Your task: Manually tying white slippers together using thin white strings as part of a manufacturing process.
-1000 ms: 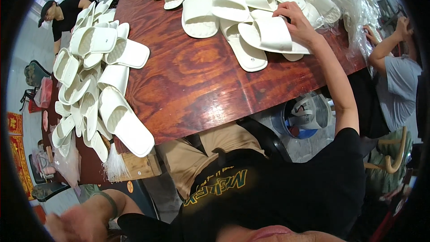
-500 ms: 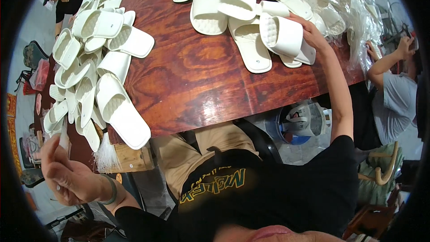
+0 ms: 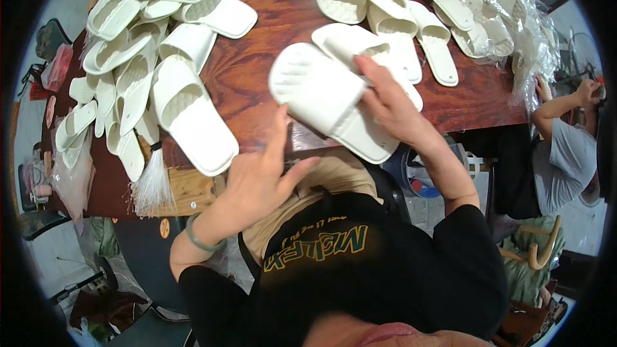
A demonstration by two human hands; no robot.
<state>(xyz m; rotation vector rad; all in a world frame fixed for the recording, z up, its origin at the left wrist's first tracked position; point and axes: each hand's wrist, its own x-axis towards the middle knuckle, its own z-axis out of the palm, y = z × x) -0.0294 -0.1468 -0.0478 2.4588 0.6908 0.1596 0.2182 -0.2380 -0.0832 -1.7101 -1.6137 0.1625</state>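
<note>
Head view, looking down at a dark wooden table (image 3: 257, 83) strewn with white slippers.

Right hand (image 3: 389, 106): closed over a pair of white slide slippers (image 3: 324, 99), fingers across the upper strap, thumb hidden beneath; pair held stacked and tilted, heel end overhanging the near table edge, toe end over the wood. Second slipper of the pair (image 3: 350, 42) partly visible behind the first, touching it.

Left hand (image 3: 257, 177): open, fingers spread and raised, holding nothing; positioned just below and left of the held pair, near the table's near edge, index fingertip close to the slipper's underside, contact not discernible. Green bangle (image 3: 199, 241) on the left wrist.

Left of scene: loose heap of white slippers (image 3: 138, 58), the nearest one (image 3: 189, 115) lying sole-down and projecting over the near edge. White tassel-like brush (image 3: 153, 183) hanging at that edge, beside a pale wooden block (image 3: 193, 189).

Far right: further slippers in a row (image 3: 411, 22), then slippers in clear plastic bags (image 3: 508, 19).

Far right margin: a second person in a grey shirt (image 3: 569, 154), seated, arm raised.
</note>
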